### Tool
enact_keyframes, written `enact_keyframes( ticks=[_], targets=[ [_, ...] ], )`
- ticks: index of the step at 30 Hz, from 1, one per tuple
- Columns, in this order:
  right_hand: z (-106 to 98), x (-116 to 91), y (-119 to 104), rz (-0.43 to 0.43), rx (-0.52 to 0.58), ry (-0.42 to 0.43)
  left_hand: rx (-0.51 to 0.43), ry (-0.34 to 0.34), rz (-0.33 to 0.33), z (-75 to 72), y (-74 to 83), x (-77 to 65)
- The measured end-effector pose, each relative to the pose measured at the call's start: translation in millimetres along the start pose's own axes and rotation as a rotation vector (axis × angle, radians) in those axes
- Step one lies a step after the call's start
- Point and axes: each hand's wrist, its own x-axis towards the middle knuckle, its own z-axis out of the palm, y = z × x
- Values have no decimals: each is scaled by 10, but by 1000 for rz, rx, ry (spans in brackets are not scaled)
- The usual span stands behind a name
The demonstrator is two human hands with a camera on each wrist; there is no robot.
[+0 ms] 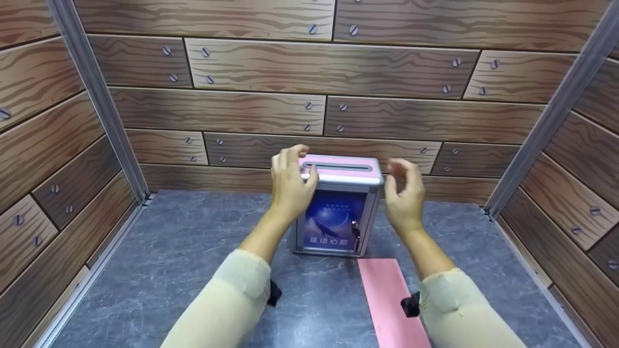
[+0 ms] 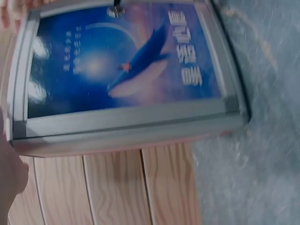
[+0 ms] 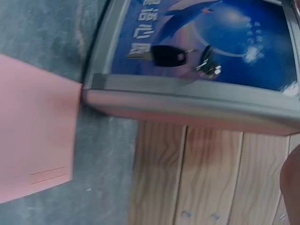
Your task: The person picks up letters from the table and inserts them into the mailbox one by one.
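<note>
Pink slotted lockbox [image 1: 333, 212] stands upright on the tabletop [image 1: 193, 270], near the back wall [image 1: 271, 113]. Prob. hollow, so fairly light for its size, & stiff; smooth metal frame [image 2: 126, 123] may be a bit slippery, glossy whale-print panel [image 2: 119, 61] could scratch. Best hold, I'd say: both sides by the frame, away from the keys [image 3: 169, 56] at front. Left hand [image 1: 288, 186] is at top L corner, by the slot [image 1: 338, 167], thumb & fingers spread; contact unclear. Right hand [image 1: 405, 198] is just beside top R corner, fingers loosely bent, thumb apart, nothing pinched. Pink sheet [image 1: 389, 295] lies flat in front, R side.
</note>
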Motion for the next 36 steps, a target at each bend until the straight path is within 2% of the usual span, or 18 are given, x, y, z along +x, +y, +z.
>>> enact_keyframes(
  ticks=[5, 8, 16, 19, 22, 26, 29, 32, 36],
  targets=[
    [-165, -148, 183, 100, 16, 110, -61, 87, -72, -58, 20, -215],
    [-273, -239, 310, 166, 5, 113, -108, 107, -125, -88, 24, -356],
    [-654, -546, 579, 363, -110, -64, -334, 169, -325, -163, 18, -783],
    [-771, -655, 689, 419, -130, -106, -388, 177, -374, -167, 10, -907],
    [-849, -765, 770, 511, -138, -179, -417, 170, -437, -145, -18, -1038],
    [-913, -895, 841, 678, -153, -369, -437, 117, -539, -87, -56, -1237],
    [-949, -965, 870, 753, -197, -512, -459, 42, -610, -46, -51, -1386],
    [-976, -1022, 883, 769, -260, -601, -491, -74, -667, -39, -42, -1503],
    [-1014, -1132, 935, 764, -314, -692, -522, -205, -707, -10, -23, -1617]
  ],
)
